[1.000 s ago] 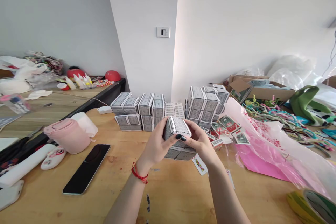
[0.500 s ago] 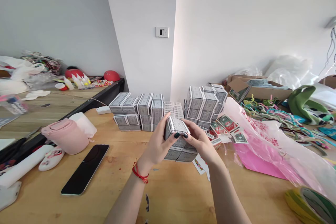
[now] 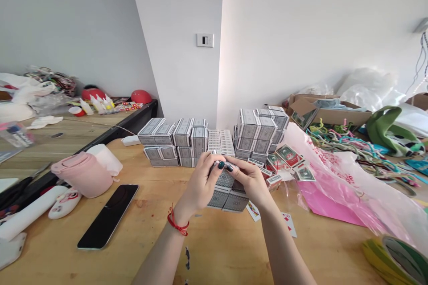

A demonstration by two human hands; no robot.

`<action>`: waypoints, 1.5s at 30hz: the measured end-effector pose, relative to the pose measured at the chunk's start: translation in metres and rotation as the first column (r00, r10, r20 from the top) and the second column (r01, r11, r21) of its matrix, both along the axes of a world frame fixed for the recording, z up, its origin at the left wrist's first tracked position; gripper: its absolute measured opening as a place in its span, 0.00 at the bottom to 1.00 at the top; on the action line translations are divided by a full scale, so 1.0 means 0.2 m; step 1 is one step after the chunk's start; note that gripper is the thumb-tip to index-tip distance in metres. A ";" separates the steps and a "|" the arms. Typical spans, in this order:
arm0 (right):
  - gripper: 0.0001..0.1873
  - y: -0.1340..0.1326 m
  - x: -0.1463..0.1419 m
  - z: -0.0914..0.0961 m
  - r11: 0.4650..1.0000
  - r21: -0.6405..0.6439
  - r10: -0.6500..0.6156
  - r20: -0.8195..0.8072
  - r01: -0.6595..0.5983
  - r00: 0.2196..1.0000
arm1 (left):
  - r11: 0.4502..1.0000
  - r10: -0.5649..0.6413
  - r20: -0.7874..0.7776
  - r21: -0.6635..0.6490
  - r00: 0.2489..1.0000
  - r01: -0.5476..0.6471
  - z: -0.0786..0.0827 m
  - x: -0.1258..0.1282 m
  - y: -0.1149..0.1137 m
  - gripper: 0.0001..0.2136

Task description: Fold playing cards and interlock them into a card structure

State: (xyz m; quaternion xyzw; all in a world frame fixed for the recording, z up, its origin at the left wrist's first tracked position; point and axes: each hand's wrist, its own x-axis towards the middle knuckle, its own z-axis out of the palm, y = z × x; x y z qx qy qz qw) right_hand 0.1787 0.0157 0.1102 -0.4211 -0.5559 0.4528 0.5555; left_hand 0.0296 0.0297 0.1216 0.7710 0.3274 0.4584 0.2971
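Note:
Both my hands hold one small grey patterned card box point(image 3: 224, 178) just above two similar boxes point(image 3: 228, 200) lying on the wooden table point(image 3: 214, 245). My left hand point(image 3: 200, 182) wraps the box's left side, thumb on top. My right hand point(image 3: 249, 180) grips its right side, fingers curled over the top edge. Most of the held box is hidden by my fingers. Behind my hands stand stacks of the same grey boxes point(image 3: 177, 141) and a taller stack point(image 3: 259, 133).
A black phone point(image 3: 109, 216) and pink cloth roll point(image 3: 83, 180) lie at left. Loose playing cards point(image 3: 287, 224), red-green card packs point(image 3: 290, 160) and a pink plastic bag point(image 3: 337, 187) lie at right. A tape roll point(image 3: 394, 260) sits front right. Clutter covers the side table point(image 3: 50, 133).
My hands have tipped the held box forward and lowered it toward the two boxes on the table; its top face no longer shows.

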 end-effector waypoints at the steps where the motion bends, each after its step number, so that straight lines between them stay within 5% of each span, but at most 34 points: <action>1: 0.19 0.00 0.00 0.00 1.000 -0.002 -0.001 -0.001 0.001 1.000 | 1.000 -0.011 -0.006 -0.011 1.000 0.011 0.00 -0.01 0.00 0.11; 7: 0.24 0.02 0.02 -0.01 0.977 -0.150 -0.179 -0.166 0.155 0.970 | 0.982 -0.013 0.024 -0.188 1.000 0.017 -0.02 -0.05 0.02 0.29; 11: 0.25 0.03 0.07 -0.04 0.956 -0.216 -0.257 -0.289 0.199 0.922 | 0.983 -0.050 0.017 -0.177 0.999 0.052 -0.03 -0.05 0.03 0.24; 20: 0.27 -0.02 0.06 0.04 0.985 -0.102 0.118 -0.191 -0.139 0.974 | 0.985 0.068 0.130 -0.164 0.989 -0.046 -0.04 -0.04 0.05 0.19; 30: 0.33 0.00 0.04 0.01 0.995 -0.085 0.040 -0.188 -0.057 0.981 | 0.980 0.110 0.167 -0.184 0.980 -0.079 -0.04 -0.03 0.05 0.20; 36: 0.32 0.00 0.03 0.03 0.994 -0.096 -0.081 -0.270 0.057 0.960 | 0.940 0.114 0.223 -0.340 0.968 -0.033 -0.07 -0.02 0.07 0.27; 45: 0.20 0.01 0.05 0.00 0.966 -0.205 0.129 -0.148 -0.158 0.981 | 0.958 0.250 0.160 -0.185 0.955 -0.220 -0.08 -0.04 0.10 0.18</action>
